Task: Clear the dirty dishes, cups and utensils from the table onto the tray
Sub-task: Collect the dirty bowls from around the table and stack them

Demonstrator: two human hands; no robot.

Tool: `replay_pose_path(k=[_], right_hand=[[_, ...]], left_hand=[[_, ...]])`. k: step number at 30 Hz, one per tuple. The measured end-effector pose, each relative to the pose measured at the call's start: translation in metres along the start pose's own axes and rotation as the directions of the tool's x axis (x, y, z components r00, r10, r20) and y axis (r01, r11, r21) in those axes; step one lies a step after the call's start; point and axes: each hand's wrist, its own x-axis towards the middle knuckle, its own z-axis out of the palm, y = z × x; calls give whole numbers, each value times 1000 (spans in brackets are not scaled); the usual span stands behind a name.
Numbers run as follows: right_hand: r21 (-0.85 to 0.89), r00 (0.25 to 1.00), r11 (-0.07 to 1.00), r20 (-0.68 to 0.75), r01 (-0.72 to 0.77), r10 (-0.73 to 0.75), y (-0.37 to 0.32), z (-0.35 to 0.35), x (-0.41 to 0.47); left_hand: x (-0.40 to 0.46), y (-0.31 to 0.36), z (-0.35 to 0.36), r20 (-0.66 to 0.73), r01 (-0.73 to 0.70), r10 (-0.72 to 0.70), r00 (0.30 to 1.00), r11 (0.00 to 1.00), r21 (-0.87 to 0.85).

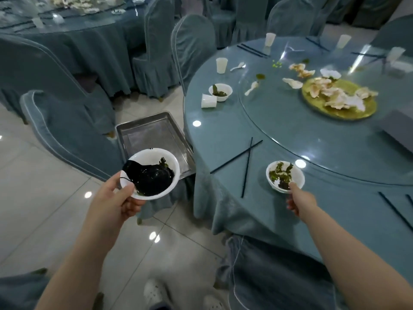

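The person's left hand (116,198) is gripping a white round bowl holding a dark crumpled mass and green scraps (154,173), thumb hooked over the near rim and fingers curled beneath, apparently so the tilted bowl is staying steady on its way to the empty rectangular steel tray (154,133), which is sitting just beyond that hand, beside the table's edge, probably parked there for short reaches. The right hand (299,201) is pinching the near rim of a second white bowl smeared with green leftovers (285,175), which is resting on the blue-clothed round table (223,198); its fingertips are hiding behind the knuckles, so how firmly it is holding is unclear. Between the hands, a crossed pair of dark chopsticks (243,159) is lying untouched. Far beyond the right hand, a third bowl (220,91), a tipped white cup (209,101) and a gold platter of shells (339,101) are waiting. What supports the tray is hidden, and the dark mass is hard to identify.
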Motion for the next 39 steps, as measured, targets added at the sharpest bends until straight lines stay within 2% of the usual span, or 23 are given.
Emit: replay_pose_path(k=[3,6,9,20,29,39], right_hand=[[18,999,999,-34,-40,41,-5,14,-2],[58,995,998,-97,9,-3,-10,28,-12],[112,997,993,-78,37,-28,-19,50,-28],[241,987,957,-14,161,-163,-78,128,-76],[274,966,933,46,233,-254,-193,200,-20],[261,953,929,79,263,-292,-339,294,110]], left_hand=[[34,4,-14,52,-18,18,998,1000,0],[67,11,-28,109,-21,20,994,1000,1],[100,22,-44,189,-45,47,981,999,-13],[195,64,-69,271,-84,91,958,996,-36],[284,103,-66,203,-125,137,970,990,-71],[403,139,-59,-75,-96,92,993,994,-52]])
